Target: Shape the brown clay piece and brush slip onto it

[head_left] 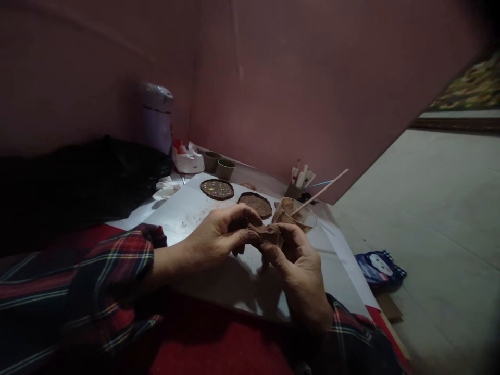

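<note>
The fingers of the left hand [221, 232] and right hand [302, 268] cover both ends of the brown lump [270, 235]; its full outline cannot be read. The left hand obscures the near edge of the plain brown disc [254, 203]. The right hand obscures part of the cup's [310, 221] base. The lower end of the stick [326, 187] is concealed inside the cup. The left sleeve [111, 281] and black bag [86, 179] are cut off by the left edge, the painting [469, 86] by the right. Print on the blue packet [379, 268] is too small to read.
</note>
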Available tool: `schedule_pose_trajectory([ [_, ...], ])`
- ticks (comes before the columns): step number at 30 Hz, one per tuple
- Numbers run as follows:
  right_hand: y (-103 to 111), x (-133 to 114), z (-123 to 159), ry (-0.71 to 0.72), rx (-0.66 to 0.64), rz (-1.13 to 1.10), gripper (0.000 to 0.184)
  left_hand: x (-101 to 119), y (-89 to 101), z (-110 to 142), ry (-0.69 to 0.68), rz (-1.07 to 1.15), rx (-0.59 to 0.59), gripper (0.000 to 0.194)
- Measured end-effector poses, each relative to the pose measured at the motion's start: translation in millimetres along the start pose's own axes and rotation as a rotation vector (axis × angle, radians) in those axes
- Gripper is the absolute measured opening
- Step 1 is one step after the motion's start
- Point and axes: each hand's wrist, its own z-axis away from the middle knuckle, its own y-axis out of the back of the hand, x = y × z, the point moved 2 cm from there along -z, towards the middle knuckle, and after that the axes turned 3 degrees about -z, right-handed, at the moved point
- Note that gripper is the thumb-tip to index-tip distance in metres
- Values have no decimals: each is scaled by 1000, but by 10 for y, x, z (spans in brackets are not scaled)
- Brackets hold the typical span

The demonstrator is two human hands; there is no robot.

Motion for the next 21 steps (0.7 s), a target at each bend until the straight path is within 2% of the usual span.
schedule_pose_trajectory([
  [10, 3, -25, 35, -31, -14, -42, 7, -11, 13, 12, -15, -19, 28, 12],
  [15, -27, -28, 51, 32, 5, 22, 9, -3, -5, -8, 51, 53, 26, 14],
  [18, -26, -18, 41, 111, 26, 92, 15, -1, -11, -12, 35, 133, 3, 14],
  [21, 7, -6, 27, 154, 82, 87, 19, -16, -7, -7, 41, 259, -53, 33],
])
